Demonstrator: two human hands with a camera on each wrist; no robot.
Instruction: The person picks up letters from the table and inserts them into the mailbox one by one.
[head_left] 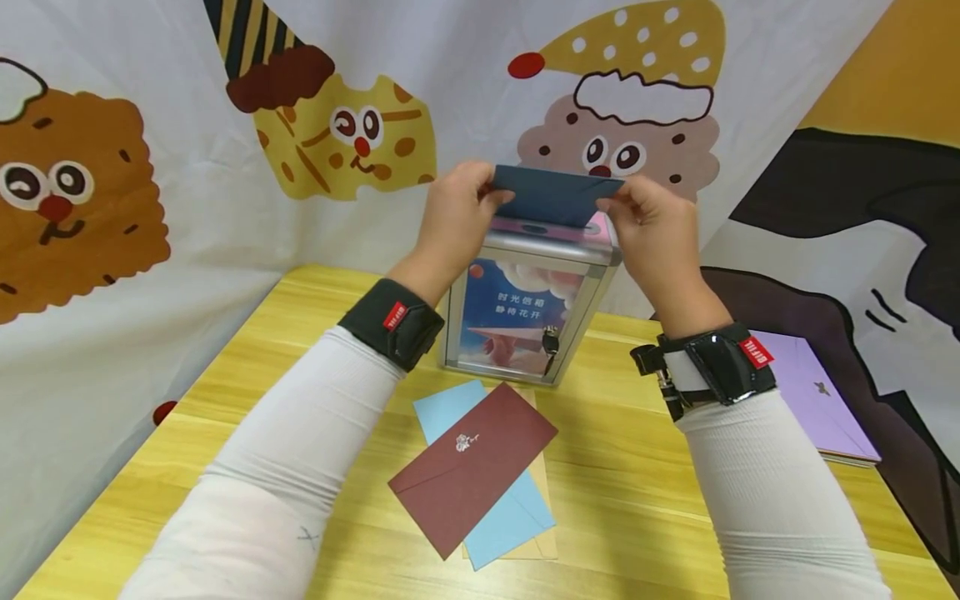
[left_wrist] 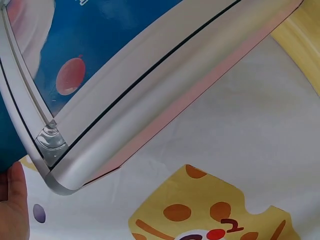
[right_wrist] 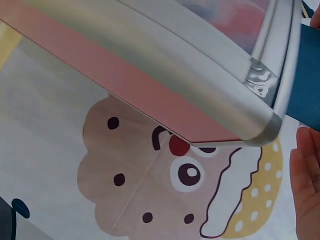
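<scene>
A dark blue envelope (head_left: pixel 555 196) is stretched lengthwise between my two hands, just over the top of a silver-framed letter box (head_left: pixel 525 375). My left hand (head_left: pixel 457 212) pinches its left end between thumb and fingers. At the other end, my right hand (head_left: pixel 654 229) pinches the right corner. The envelope's lower edge overlaps the pink box top in the head view. In the left wrist view part of the left hand (left_wrist: pixel 14 202) shows at the edge. The right wrist view catches the envelope (right_wrist: pixel 305 80) beside the box corner, above the right hand's fingers (right_wrist: pixel 306 175).
In front of the box a maroon envelope (head_left: pixel 480 475) lies across a light blue envelope (head_left: pixel 510 521) and a tan one (head_left: pixel 542 546). A stack of lilac envelopes (head_left: pixel 806 392) sits at the right. Keys (head_left: pixel 551 342) hang from the box door. Behind is a cartoon-printed cloth (head_left: pixel 465 75).
</scene>
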